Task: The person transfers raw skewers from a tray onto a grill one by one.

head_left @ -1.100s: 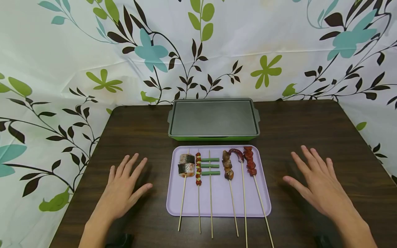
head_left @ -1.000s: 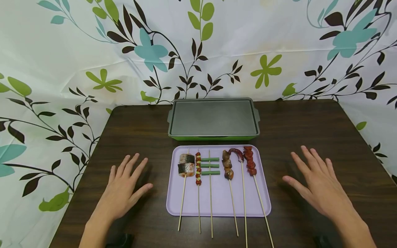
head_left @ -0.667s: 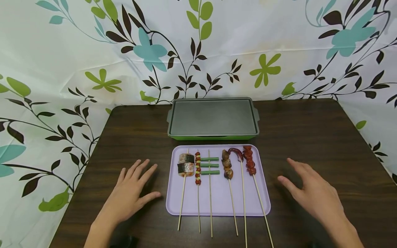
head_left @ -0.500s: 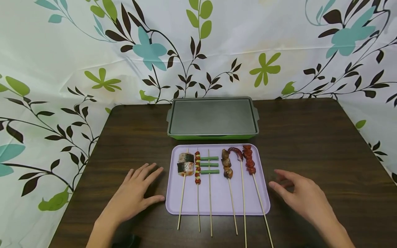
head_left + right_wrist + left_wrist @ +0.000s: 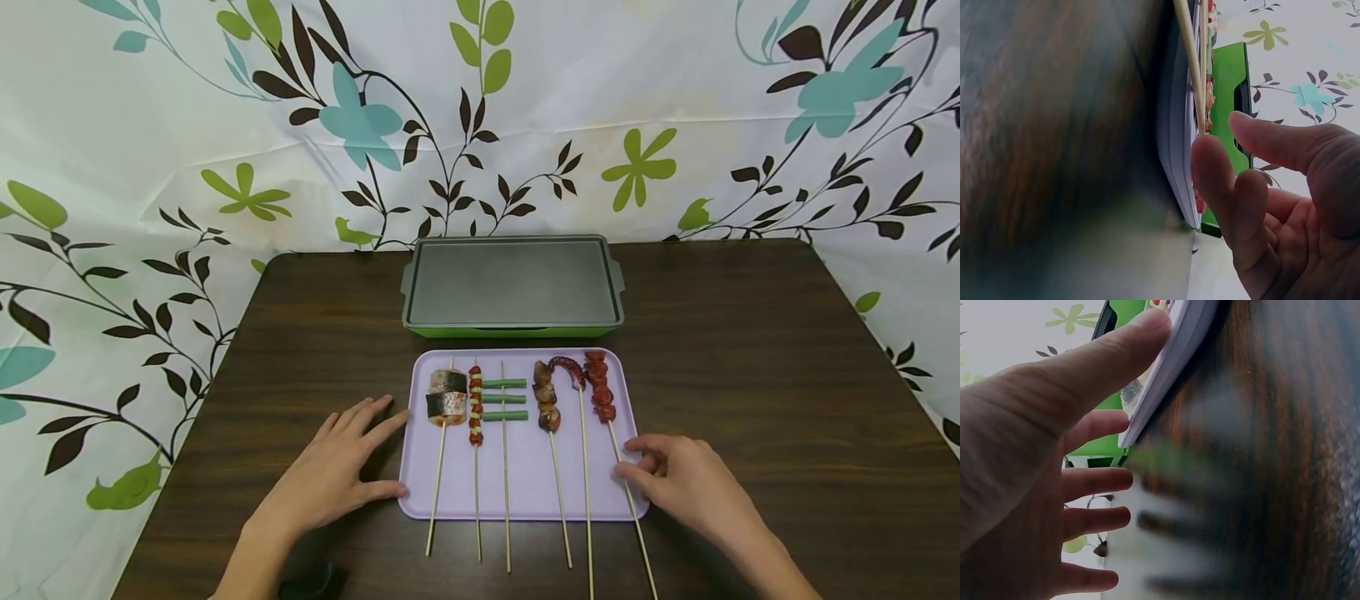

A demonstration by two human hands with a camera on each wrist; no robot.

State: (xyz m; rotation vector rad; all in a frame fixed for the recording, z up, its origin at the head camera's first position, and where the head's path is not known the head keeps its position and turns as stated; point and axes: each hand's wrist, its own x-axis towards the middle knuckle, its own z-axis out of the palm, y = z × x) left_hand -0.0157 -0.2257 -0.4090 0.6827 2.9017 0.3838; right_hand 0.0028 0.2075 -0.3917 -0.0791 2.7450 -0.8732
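A lavender tray (image 5: 531, 492) bears several food skewers, their sticks reaching past its front edge. At its left side my left hand (image 5: 326, 471) spreads, with thumb and index fingertips right at the rim; the left wrist view shows the thumb (image 5: 1104, 362) along the tray wall (image 5: 1166, 375). My right hand (image 5: 697, 487) reaches over the right rim, fingers bent, to the stick of the red meat skewer (image 5: 600, 387). Thumb and index finger stand apart beside this stick (image 5: 1189, 50) in the right wrist view. Further left lies a tentacle skewer (image 5: 567, 367).
Behind the tray stands a green grill pan (image 5: 513, 283) with a flat grey top. Brown chunks (image 5: 546, 396), green stalks (image 5: 505, 399), a red-and-pale skewer (image 5: 476, 404) and a dark-skinned roll skewer (image 5: 447, 396) share the tray. A patterned cloth (image 5: 525, 83) hangs behind the dark table (image 5: 750, 350).
Both hands have moved inward to the tray. The right fingers, spread before, have bent as that hand came down and left to the rightmost skewer's stick. The skewers stay in place.
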